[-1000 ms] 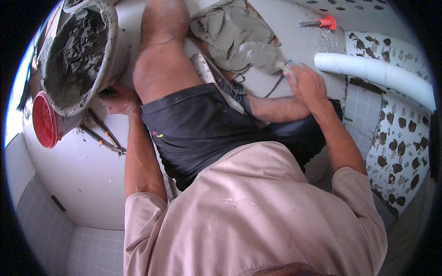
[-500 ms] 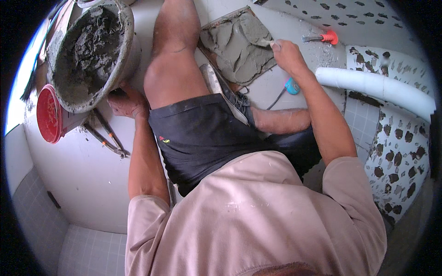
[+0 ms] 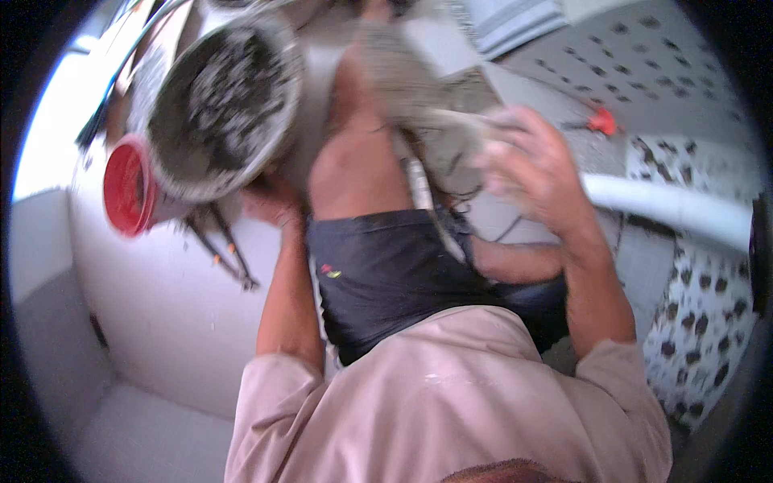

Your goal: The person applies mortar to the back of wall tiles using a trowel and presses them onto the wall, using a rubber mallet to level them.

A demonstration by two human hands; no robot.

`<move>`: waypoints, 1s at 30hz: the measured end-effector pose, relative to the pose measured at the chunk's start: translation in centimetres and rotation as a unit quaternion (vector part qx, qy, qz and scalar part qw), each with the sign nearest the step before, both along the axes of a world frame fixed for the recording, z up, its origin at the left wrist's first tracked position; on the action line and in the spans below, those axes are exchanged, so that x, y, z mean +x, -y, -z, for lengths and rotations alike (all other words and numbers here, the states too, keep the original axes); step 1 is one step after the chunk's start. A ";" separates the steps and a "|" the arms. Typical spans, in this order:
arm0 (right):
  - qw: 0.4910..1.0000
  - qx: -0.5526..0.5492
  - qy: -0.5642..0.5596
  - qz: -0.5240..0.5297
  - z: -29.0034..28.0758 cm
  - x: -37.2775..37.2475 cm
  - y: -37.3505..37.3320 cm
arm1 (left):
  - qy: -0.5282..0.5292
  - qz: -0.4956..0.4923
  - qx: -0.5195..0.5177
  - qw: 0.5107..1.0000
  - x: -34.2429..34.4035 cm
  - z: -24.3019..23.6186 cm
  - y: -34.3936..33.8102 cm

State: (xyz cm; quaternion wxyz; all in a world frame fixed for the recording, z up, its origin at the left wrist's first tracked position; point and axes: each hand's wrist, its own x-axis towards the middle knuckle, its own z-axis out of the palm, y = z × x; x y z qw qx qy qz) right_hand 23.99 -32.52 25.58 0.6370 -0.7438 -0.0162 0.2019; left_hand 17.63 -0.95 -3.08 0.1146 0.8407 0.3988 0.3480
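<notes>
I crouch over a tiled floor; the picture is blurred by motion. My left hand (image 3: 274, 201) rests against the lower side of a grey bucket (image 3: 217, 105) filled with dark wet mortar, its fingers hidden. My right hand (image 3: 539, 173) is raised with curled fingers over a patch of grey mortar (image 3: 435, 105) spread on the floor. Its trowel is lost in the blur. My bare knee (image 3: 354, 161) lies between the two hands.
A red round container (image 3: 125, 189) sits left of the bucket, with thin dark tools (image 3: 225, 249) on the floor below it. A white pipe (image 3: 676, 209) runs along the right. A red-handled tool (image 3: 600, 121) lies on spotted tiles (image 3: 708, 322).
My right hand lifted off the mortar patch and came up toward the camera. The view swung and blurred. My left hand stayed at the bucket.
</notes>
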 end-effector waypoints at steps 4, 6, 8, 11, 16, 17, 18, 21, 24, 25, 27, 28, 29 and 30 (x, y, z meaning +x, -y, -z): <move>0.960 0.176 -0.118 -0.184 -0.5 2.8 -10.4 | -0.007 0.006 -0.012 1.000 -2.1 1.3 -2.4; 0.971 0.154 -0.075 -0.164 -1.0 3.7 -13.0 | -0.011 0.019 -0.030 0.999 -1.2 2.0 -0.6; 0.953 0.196 -0.031 -0.229 -1.2 4.8 -14.7 | -0.015 0.026 -0.032 0.999 -0.6 1.6 0.9; 0.954 0.217 -0.012 -0.207 -1.1 4.8 -11.0 | -0.021 0.045 -0.027 0.998 -0.6 1.2 2.3; 0.986 0.166 -0.021 0.000 1.7 2.4 -5.7 | -0.030 0.035 -0.013 0.999 -1.9 1.1 -0.5; 0.990 0.140 -0.028 0.006 3.8 2.2 -3.6 | -0.030 0.035 -0.011 0.999 -1.9 1.1 -0.8; 0.993 0.109 -0.039 0.030 5.2 1.5 -1.6 | -0.030 0.037 -0.012 0.999 -1.8 1.2 -0.9; 0.988 0.048 -0.070 0.127 8.4 -2.2 5.2 | -0.031 0.041 -0.012 0.999 -1.9 1.2 -0.8; 0.979 0.001 -0.104 0.172 10.9 -5.9 11.4 | -0.032 0.049 -0.008 0.998 -1.7 1.1 -0.5; 0.979 -0.060 -0.081 0.175 11.6 -7.0 13.1 | -0.031 0.054 -0.007 0.998 -1.8 1.1 -0.4; 0.974 -0.113 -0.063 0.185 12.5 -8.1 16.2 | -0.033 0.061 -0.002 0.998 -1.8 0.7 -0.8; 0.962 -0.214 -0.016 0.167 12.6 -8.4 17.5 | -0.032 0.062 0.001 0.998 -1.9 0.6 -0.7; 0.938 -0.312 0.029 0.147 12.9 -8.5 18.9 | -0.032 0.068 0.004 0.997 -1.9 0.4 -0.6; 0.923 -0.342 0.058 0.165 14.4 -8.6 20.0 | -0.030 0.078 0.002 0.996 -1.8 -0.2 -0.7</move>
